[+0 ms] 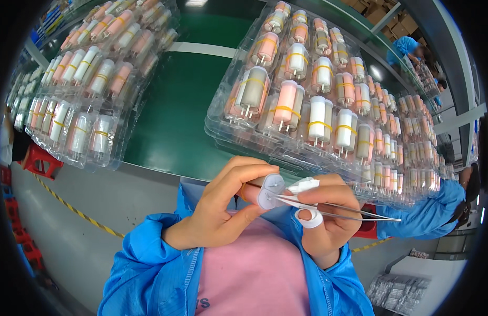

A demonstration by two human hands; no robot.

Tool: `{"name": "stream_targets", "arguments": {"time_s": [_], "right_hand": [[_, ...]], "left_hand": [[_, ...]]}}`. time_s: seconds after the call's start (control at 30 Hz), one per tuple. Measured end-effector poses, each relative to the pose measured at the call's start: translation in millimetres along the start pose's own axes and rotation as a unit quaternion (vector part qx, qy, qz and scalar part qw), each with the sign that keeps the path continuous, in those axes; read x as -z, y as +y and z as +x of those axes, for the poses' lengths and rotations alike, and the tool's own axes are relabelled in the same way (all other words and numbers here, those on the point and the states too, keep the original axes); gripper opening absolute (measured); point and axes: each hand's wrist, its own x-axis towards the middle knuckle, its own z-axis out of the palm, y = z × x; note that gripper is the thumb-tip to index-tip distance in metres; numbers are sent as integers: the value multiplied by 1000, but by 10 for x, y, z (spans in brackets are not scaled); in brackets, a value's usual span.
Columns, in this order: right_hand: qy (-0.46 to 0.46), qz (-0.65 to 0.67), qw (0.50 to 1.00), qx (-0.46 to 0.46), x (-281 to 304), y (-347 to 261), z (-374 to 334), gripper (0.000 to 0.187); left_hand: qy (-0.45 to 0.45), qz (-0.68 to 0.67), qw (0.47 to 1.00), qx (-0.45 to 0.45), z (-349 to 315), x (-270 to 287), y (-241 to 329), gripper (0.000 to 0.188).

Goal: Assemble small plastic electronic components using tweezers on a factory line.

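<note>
Left hand: my bare left hand [225,203], at the centre of the frame, is closed around a joined pair of plastic cylinders [250,193], pinkish on the side, thumb below and fingers above.
Cylinder pair: just right of the frame's centre, its two round, whitish end faces turned toward the right.
Right hand: my right hand [333,216], right of centre in the lower half, pinches slim silver metal tweezers [354,209] between thumb and fingers.
Tweezer tips: they point left, at the lower end face; whether they press on it I cannot tell.
Finger wraps: a white wrap [310,221] rings my right thumb, with more white material by the fingers.
Right trays: clear plastic trays [218,126], from the upper centre to the right, hold pink, white and grey cylinders in yellow bands.
Left trays: stacked clear trays [113,160] of similar cylinders fill the upper left.
Table: the glossy green tabletop [173,113] shows between them.
Co-worker: a blue sleeve [425,210] shows at the right.
</note>
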Motion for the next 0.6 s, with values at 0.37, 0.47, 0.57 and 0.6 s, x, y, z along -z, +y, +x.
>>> {"name": "stream_targets", "arguments": {"time_s": [0.37, 0.47, 0.57, 0.6], "right_hand": [[1, -5, 1000, -13, -25, 6, 15, 23], [0, -12, 1000, -15, -19, 11, 12, 23], [3, -10, 1000, -17, -25, 15, 15, 22], [4, -8, 1000, -18, -26, 17, 16, 22]], "left_hand": [[0, 17, 1000, 0, 7, -6, -15, 43], [-2, 16, 1000, 4, 6, -6, -13, 43], [-2, 21, 1000, 4, 3, -11, -18, 43], [-2, 24, 1000, 3, 3, -13, -20, 43]]}}
